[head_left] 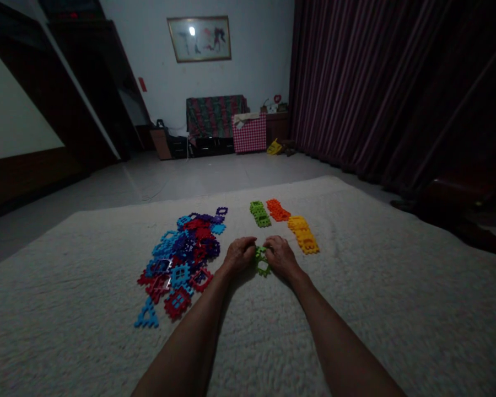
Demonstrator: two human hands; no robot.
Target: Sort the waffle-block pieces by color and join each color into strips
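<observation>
Several light green interlocking plastic building pieces lie in front of me, between my two hands. My left hand is curled at their left side, thumb and fingers closed on the edge of a green piece. From the right, my right hand closes its bent fingers on the green pieces too. My fingers cover part of the green pieces. Just beyond the hands sits a stack of green pieces. Beside it are orange pieces and an overlapping row of yellow pieces.
A mixed pile of blue, red and purple pieces spreads left of my hands. A blue triangular piece lies at its near end. Everything rests on a pale textured blanket. Past its edge are the tiled floor and a cloth-covered cabinet.
</observation>
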